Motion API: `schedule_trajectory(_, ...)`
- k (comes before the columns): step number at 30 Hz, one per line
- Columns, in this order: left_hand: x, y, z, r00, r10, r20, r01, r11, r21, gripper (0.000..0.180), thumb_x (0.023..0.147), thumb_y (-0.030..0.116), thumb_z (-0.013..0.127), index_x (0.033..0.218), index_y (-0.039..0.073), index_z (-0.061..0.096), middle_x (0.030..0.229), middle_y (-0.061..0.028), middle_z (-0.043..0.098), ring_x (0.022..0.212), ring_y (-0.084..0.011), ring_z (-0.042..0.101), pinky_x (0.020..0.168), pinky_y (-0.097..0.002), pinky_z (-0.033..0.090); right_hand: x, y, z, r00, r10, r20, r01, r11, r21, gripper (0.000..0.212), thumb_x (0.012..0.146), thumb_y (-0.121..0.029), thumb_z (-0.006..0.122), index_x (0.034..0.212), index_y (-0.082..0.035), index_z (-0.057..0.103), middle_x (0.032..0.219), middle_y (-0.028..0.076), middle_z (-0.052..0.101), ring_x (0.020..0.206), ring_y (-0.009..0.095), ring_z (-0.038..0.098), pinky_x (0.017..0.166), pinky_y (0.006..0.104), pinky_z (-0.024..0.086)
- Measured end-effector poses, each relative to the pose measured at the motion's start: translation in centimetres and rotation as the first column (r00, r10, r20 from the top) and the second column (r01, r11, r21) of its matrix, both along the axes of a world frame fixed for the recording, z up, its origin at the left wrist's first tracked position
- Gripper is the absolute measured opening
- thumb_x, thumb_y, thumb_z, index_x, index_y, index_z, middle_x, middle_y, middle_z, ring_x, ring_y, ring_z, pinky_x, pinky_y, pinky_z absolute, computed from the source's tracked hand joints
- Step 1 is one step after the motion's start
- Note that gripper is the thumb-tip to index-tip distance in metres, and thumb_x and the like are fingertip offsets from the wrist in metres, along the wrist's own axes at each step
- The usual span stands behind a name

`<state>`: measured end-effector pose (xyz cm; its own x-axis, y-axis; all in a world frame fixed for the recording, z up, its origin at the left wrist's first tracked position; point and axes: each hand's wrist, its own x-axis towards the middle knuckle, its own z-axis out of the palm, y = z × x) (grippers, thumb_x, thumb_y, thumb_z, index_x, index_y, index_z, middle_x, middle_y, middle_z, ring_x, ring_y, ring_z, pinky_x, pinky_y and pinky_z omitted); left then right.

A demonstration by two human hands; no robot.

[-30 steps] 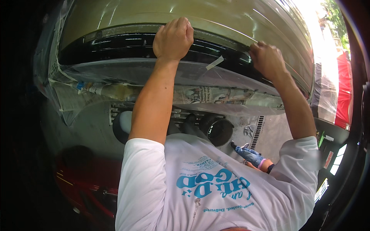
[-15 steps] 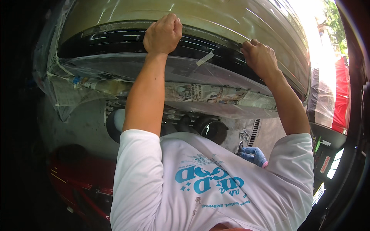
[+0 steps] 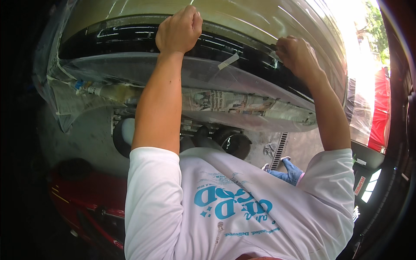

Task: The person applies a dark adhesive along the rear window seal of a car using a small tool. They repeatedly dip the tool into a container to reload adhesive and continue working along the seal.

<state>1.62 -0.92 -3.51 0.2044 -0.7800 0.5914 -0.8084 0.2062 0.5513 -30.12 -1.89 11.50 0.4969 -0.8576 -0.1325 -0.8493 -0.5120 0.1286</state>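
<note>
A car body with a gold-olive painted panel (image 3: pixel 242 17) fills the top of the view. Below the paint runs a glossy black band (image 3: pixel 125 37), with a narrow greyish seam (image 3: pixel 225 31) between the two. My left hand (image 3: pixel 179 31) is closed in a fist over this seam, left of centre; whatever its fingers hold is hidden. Farther right, my right hand (image 3: pixel 300 56) has its fingers curled in a pinch at the same seam. Something small and dark shows by its fingertips, too unclear to name. A loose strip of pale tape (image 3: pixel 228 61) sticks to the black band between my hands.
Clear plastic film (image 3: pixel 117 65) and taped newspaper (image 3: pixel 242 103) cover the car below the band. A dark round bucket (image 3: pixel 236 145) and a floor drain grate (image 3: pixel 278 149) lie beneath. A person's jeans-clad leg (image 3: pixel 288 172) shows behind me. A red car (image 3: pixel 86 199) stands lower left.
My right hand has slid a little to the right along the seam. My left hand keeps its place on the car. The whole view has shifted slightly.
</note>
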Motion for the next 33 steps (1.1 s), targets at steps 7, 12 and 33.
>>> schedule_trajectory(7,0.1,0.1,-0.4,1.000,-0.002,-0.001,0.002,1.000,0.018,0.019,0.102,0.029,0.064,0.092,0.013,0.063,0.079,-0.0058,0.071,0.076,-0.0344,0.071,0.067,-0.0474,0.056,0.0,2.9,-1.4,0.999,-0.044,-0.012,0.042,0.992,-0.119,0.014,0.097,-0.019,0.070,0.105,-0.008,0.072,0.107,0.016,0.073,0.091,0.044,0.074,0.080,0.0548,0.060)
schedule_trajectory(12,0.0,0.3,0.1,1.000,0.006,0.002,-0.006,1.000,0.008,0.018,0.101,0.029,0.065,0.092,0.014,0.064,0.080,-0.0048,0.072,0.077,-0.0337,0.072,0.068,-0.0473,0.057,0.3,3.2,-2.2,0.998,-0.063,-0.032,0.057,0.987,-0.152,0.018,0.100,-0.027,0.070,0.107,-0.011,0.071,0.105,0.014,0.072,0.091,0.042,0.074,0.078,0.0542,0.059)
schedule_trajectory(33,0.0,0.6,-0.3,0.999,-0.035,0.015,0.036,0.999,-0.012,0.019,0.102,0.029,0.064,0.091,0.013,0.062,0.081,-0.0056,0.072,0.074,-0.0340,0.071,0.069,-0.0479,0.058,1.1,4.1,-2.0,0.994,-0.106,-0.001,0.105,0.986,-0.129,0.016,0.097,-0.023,0.071,0.103,-0.009,0.073,0.109,0.015,0.073,0.094,0.043,0.074,0.082,0.0552,0.060)
